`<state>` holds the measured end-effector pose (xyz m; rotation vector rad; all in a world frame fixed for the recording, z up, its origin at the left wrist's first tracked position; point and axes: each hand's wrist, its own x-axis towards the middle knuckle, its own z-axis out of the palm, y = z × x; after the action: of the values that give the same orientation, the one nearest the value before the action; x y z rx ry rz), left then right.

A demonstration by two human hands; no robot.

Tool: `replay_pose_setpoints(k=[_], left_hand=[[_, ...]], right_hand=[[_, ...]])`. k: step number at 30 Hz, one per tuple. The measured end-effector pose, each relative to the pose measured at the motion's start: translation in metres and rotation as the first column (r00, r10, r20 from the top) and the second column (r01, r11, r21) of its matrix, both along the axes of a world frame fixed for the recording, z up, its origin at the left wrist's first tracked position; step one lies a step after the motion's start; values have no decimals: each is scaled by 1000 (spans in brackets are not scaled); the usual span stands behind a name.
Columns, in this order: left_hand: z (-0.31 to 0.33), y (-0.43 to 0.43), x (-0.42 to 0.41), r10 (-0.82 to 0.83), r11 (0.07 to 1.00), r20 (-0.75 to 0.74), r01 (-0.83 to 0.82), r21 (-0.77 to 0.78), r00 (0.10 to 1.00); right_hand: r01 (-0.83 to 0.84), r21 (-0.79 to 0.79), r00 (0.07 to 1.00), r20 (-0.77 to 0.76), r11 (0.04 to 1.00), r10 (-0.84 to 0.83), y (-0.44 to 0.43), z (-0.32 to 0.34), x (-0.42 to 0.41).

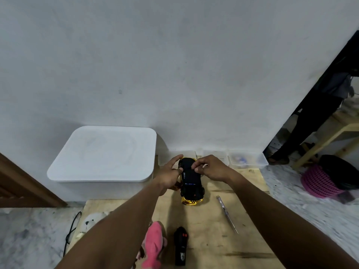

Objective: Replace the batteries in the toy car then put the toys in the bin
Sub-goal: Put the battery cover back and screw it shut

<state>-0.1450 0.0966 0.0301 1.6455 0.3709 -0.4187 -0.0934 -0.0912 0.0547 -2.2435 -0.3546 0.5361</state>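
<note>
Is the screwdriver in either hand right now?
No, the screwdriver lies on the wooden board to the right of the toy car, while the left hand and right hand are both on it.

txt: none legible | car (191, 179) underside marks, remote (180, 245) logo: too blurry

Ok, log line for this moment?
toy car: underside up | left hand: holds it | right hand: pinches at underside | screwdriver: on table | bin: lidded

Looks like a room in a home: plain white wall (174, 65), marble-pattern floor (29, 239), raw plywood tabletop (213, 239), brown wooden panel (19, 181) at left, pink plastic basket (318, 183) on the floor, pink plush toy (153, 243).
</note>
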Motion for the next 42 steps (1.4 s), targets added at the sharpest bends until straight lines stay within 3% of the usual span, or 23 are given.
replay_pose_setpoints(k=[5, 12, 21, 30, 42], left_hand=[[0, -1, 0, -2, 1000, -8, 2, -24, 1000], [-1, -2, 3, 18, 998, -23, -19, -55, 1000], [1, -5, 5, -6, 997, -9, 6, -73, 1000], [-1, -3, 7, 4, 994, 59, 2, -112, 998], [-4, -5, 8, 14, 999, 142, -9, -33, 990]], right_hand=[[-14, -26, 1000, -6, 1000, 14, 1, 1, 1], [10, -63, 994, 105, 998, -3, 4, -10, -7], [148, 52, 982, 111, 988, -153, 11, -19, -16], [247, 114, 937, 224, 962, -267, 16, -32, -14], [371, 246, 919, 44, 895, -393, 19, -31, -10]])
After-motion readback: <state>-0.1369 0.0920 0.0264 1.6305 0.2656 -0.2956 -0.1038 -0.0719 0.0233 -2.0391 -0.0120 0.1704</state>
